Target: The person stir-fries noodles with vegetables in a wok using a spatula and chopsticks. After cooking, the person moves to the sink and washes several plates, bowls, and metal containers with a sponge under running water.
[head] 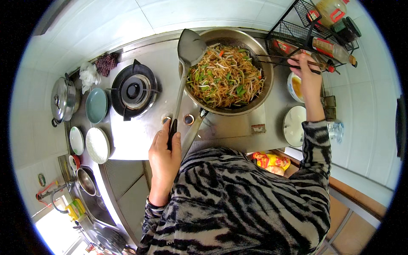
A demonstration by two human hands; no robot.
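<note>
My left hand (165, 153) is closed around the black handle of a metal wok spatula (191, 47). The spatula's blade is at the upper left rim of a wok (269, 79), partly over the food. Noodles with bean sprouts and green vegetables (226, 76) fill the wok, whose handle (191, 134) points down beside my left hand. At the right, my right hand (304, 71) grips dark chopsticks (274, 59); their tips reach over the wok's right rim. Below that hand sits a bowl of orange-yellow liquid (296, 86).
An unused gas burner (133, 90) lies left of the wok. Farther left are a teal plate (96, 105), a patterned white plate (97, 145) and a lidded steel pot (62, 98). A white bowl (295, 126) stands right. A black wire rack (295, 33) holds bottles behind my right hand.
</note>
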